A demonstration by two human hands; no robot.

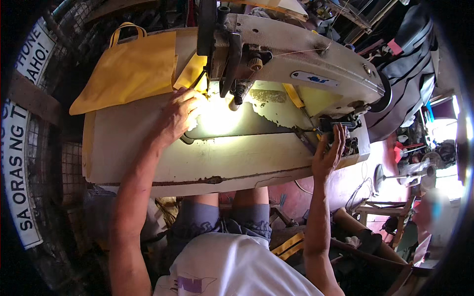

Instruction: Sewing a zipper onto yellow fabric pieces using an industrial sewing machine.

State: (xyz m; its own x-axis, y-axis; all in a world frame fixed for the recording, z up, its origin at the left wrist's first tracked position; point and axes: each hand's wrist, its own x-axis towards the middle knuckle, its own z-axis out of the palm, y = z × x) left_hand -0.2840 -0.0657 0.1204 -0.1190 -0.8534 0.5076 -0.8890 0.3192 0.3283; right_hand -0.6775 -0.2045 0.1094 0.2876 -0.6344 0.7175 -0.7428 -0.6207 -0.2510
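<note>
A sewing machine (276,69) stands on a pale, worn table (133,158), its lamp lighting the plate under the needle. My left hand (182,113) is at the left of the machine head, fingers curled by a small yellow piece (190,74) with a thin dark item; what exactly they hold is unclear. A yellow bag (126,69) with handles lies behind that hand. My right hand (330,150) rests at the machine's right end on a dark mechanism (351,129), fingers fairly straight. A yellow-handled tool (294,96) and another tool (305,140) lie beside it.
Dark sheets of material (407,74) are draped at the right. A standing fan (427,171) and a wooden frame (390,209) are below them. Another person's leg (370,244) shows at lower right. A wire grid with white signs is on the left.
</note>
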